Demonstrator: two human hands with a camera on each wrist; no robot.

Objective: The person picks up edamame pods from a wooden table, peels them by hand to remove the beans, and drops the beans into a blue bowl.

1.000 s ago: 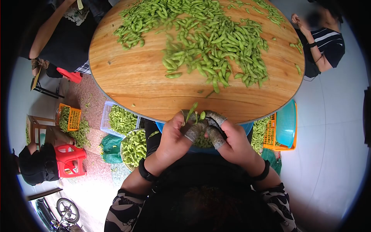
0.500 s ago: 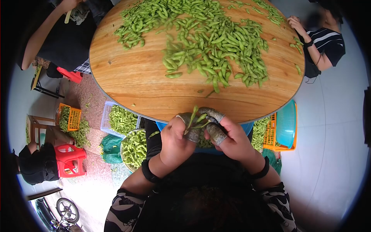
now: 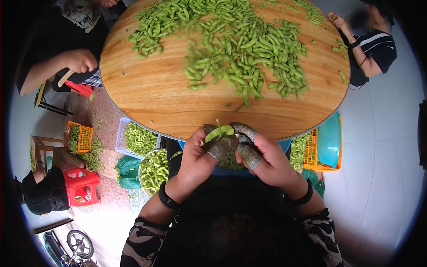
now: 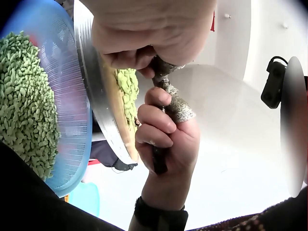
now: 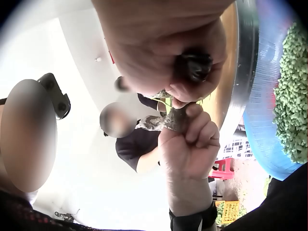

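My left hand [image 3: 199,153] pinches a green soybean pod [image 3: 220,132] between thumb and index finger, both covered in grey, dirt-speckled finger sleeves. The pod lies tilted across the fingertips, near the table's front edge. Close beside it, my right hand [image 3: 269,158] has matching sleeves on thumb and index finger. Its other fingers curl round a small black handle [image 4: 160,161], seen in both wrist views; the tool's working end is hidden. Below both hands, a blue basket [image 4: 72,110] holds many shelled green beans [image 4: 21,96].
Pods [image 3: 249,44] lie heaped on the round wooden table [image 3: 142,89]. Several containers of pods stand on the floor, among them a pale crate [image 3: 121,138] and an orange basket [image 3: 310,151]. People sit at left and at right [image 3: 378,46]. A red stool [image 3: 80,182] stands lower left.
The pod in my left hand has turned from nearly upright to lying across the fingertips. My right fingertips have drawn slightly apart from the left. The person at upper left has lowered a hand.
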